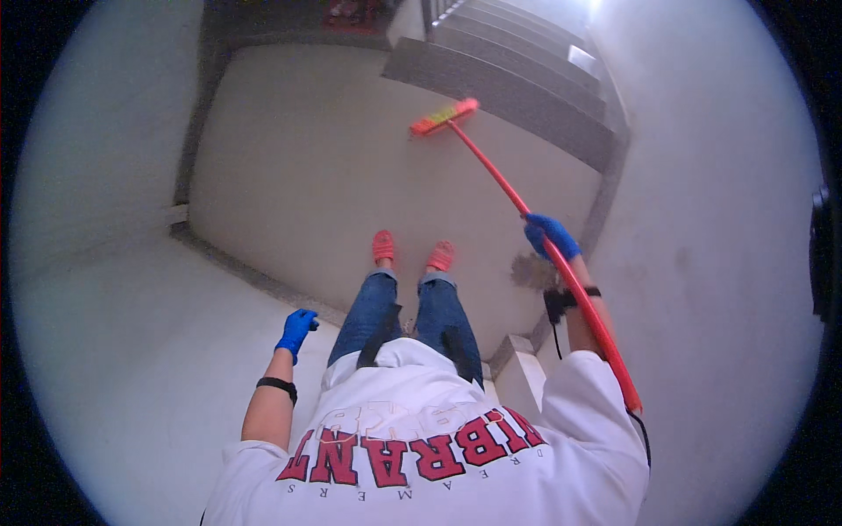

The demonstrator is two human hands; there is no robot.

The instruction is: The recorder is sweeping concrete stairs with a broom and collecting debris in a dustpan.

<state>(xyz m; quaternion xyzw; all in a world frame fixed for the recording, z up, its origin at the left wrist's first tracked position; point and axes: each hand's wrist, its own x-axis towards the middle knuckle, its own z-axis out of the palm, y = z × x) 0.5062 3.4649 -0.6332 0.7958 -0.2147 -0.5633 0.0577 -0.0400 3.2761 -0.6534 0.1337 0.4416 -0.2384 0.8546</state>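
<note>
A long-handled broom (493,169) with a red handle slants from my right side out over the floor. My right hand (554,237), in a blue glove, is wrapped round the handle partway along it. The handle's upper end runs back past my right forearm. At the far end, the red and yellow-green broom head (445,117) is low at the floor, just short of the lowest stair. My left hand (298,330), also in a blue glove, hangs beside my left leg with its fingers curled in. I see nothing in it, and it is apart from the broom.
Grey stone stairs (526,74) with a railing (438,12) rise at the far right. A dark brownish patch (532,271) lies on the pale floor (307,158) below my right hand. White walls stand on both sides. Something red (351,13) is at the far edge.
</note>
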